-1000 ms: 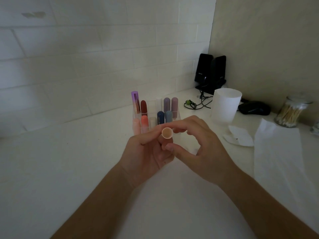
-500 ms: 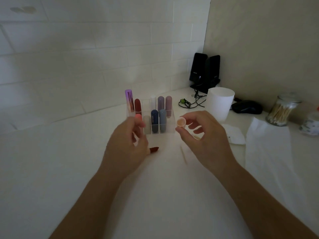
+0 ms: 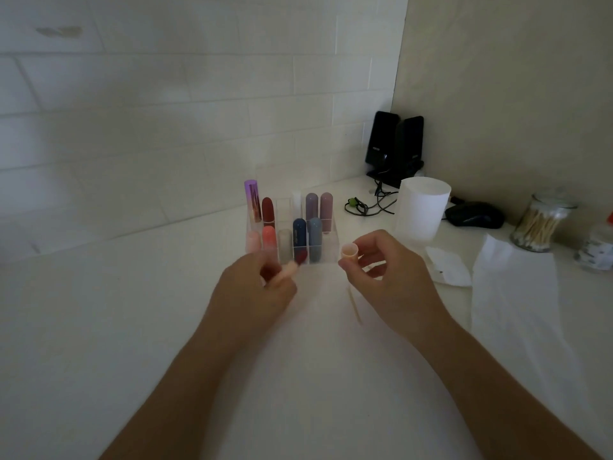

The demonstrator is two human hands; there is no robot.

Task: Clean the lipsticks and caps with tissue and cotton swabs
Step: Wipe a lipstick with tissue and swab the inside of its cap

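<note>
**Lipstick** (image 3: 291,268), one, uncapped: peach barrel, dark red bullet. The left hand (image 3: 253,293) is gripping it low over the counter (image 3: 132,327), just in front of the organiser. Its fingers are curling round the barrel and leaving the bullet exposed, probably for wiping.

**Cap** (image 3: 349,252), one, peach. The right hand (image 3: 391,277) is pinching it between thumb and forefinger, the other fingers curling loosely. The cap's open mouth is facing the wearer, likely so the inside can be checked or swabbed. It is being held apart from the lipstick.

**Swab stick** (image 3: 354,305), one, lying on the counter below the right hand, within easy reach.

**Clear organiser** (image 3: 330,247), one, keeping ten capped lipsticks upright, five in each row. One rear compartment is showing empty.

**Tissue**, two pieces: a small sheet (image 3: 447,267) and a long sheet (image 3: 514,293), both lying to the right.

**Swab jar** (image 3: 539,224), one, standing beyond the long sheet.

**Black speakers** (image 3: 394,144), two, standing in the corner.
</note>
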